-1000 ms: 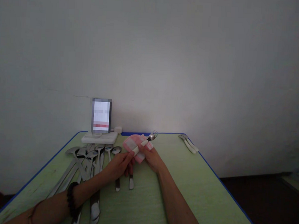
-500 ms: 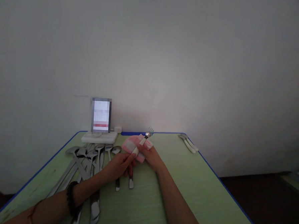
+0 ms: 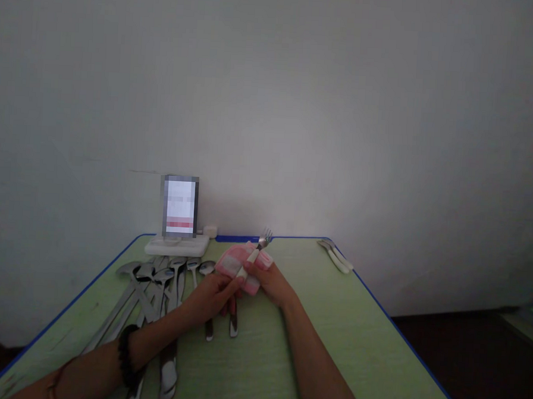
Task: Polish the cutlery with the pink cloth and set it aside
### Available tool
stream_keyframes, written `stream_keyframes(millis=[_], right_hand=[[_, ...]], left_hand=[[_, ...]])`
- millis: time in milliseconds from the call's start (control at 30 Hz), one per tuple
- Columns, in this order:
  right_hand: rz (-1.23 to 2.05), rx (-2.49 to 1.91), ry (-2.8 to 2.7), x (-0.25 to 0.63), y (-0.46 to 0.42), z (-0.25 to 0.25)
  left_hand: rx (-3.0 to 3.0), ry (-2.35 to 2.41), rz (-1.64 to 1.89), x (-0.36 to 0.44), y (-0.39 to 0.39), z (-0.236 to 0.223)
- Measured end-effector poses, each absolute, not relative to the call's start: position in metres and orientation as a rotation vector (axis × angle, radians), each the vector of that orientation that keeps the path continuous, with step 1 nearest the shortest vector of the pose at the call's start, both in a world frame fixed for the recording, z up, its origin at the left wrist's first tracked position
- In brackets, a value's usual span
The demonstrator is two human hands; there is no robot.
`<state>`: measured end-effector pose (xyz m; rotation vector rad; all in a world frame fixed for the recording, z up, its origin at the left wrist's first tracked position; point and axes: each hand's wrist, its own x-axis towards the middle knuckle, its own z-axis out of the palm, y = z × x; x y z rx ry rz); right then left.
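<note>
Between my hands is a fork (image 3: 253,256) with a white handle, its tines pointing up and away from me. My left hand (image 3: 217,295) is closed on the lower end of the handle. A pink and white cloth (image 3: 232,258) lies under the fork, and my right hand (image 3: 271,281) grips it together with the handle, thumb on top. Left of my hands several metal spoons (image 3: 164,276) and other cutlery lie in a loose pile, partly covered by my left forearm.
Two white-handled utensils (image 3: 337,260) lie at the far right corner of the green table (image 3: 339,340). A lit screen (image 3: 180,204) stands on a white base (image 3: 177,245) at the back left, near the wall (image 3: 298,106).
Both hands stay nearly in place. The cloth has shifted slightly toward me and left under the fork; the fork has barely moved.
</note>
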<state>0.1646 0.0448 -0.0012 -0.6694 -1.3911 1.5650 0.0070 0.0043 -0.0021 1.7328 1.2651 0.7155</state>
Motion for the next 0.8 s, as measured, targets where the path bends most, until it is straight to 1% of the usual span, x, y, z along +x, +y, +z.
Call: stream_keyframes(millis=[267, 533, 800], right_hand=[[1.618, -0.67, -1.337, 0.164, 0.044, -0.002], [1.572, -0.674, -1.297, 0.16, 0.047, -0.01], [1.588, -0.689, -1.233, 0.161, 0.046, -0.01]], left_hand=[[1.778, 1.262, 0.695, 0.006, 0.004, -0.001], [1.768, 1.273, 0.667, 0.006, 0.002, 0.003], [1.766, 1.286, 0.73, 0.005, 0.005, -0.001]])
